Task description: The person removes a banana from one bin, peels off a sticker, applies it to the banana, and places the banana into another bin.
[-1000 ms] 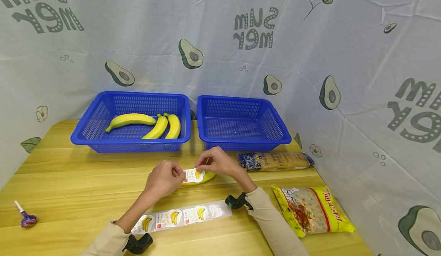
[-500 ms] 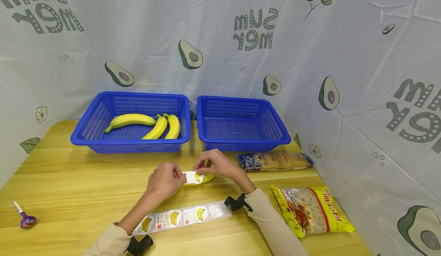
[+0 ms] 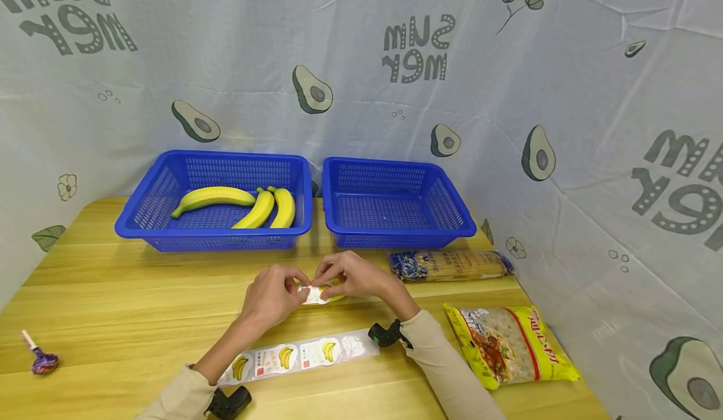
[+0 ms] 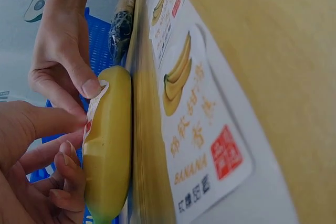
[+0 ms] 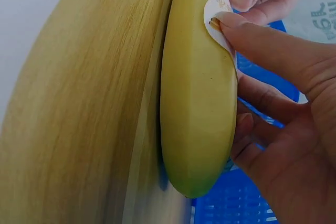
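Banana: lies on the worktop, at 6 o'clock from the two blue baskets.
Sticker: on top of the banana.
Left hand: grip pinching the sticker.
Right hand: grip pinching the sticker's other end.
Sticker strip: at 6 o'clock from the hands.

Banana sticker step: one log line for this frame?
left hand: presses sticker | right hand: presses sticker | banana: on table | sheet: three stickers
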{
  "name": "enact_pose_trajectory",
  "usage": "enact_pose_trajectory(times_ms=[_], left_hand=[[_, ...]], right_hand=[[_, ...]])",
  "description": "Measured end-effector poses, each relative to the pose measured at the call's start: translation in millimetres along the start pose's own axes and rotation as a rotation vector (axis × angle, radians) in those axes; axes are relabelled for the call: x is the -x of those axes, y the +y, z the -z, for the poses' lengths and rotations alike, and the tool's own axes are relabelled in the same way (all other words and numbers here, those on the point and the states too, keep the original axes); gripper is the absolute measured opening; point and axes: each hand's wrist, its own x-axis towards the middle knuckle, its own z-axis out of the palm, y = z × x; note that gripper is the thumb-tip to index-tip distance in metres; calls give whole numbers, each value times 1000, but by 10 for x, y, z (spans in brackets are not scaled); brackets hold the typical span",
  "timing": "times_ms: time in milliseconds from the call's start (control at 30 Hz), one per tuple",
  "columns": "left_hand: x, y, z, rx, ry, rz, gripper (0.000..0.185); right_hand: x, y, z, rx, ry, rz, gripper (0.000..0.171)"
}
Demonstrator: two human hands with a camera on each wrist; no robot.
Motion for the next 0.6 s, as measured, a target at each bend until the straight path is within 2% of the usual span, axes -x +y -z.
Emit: enact_pose_trajectory(times_ms=[267,600], left_hand=[[-23,-28,-5,-39,-1,-17,16],[-24,-46,43,-65,-34,-19,27]], right_hand=[[26,30,13,-22,-29,-18,32],[37,58,57,-29,-76,-31,42]])
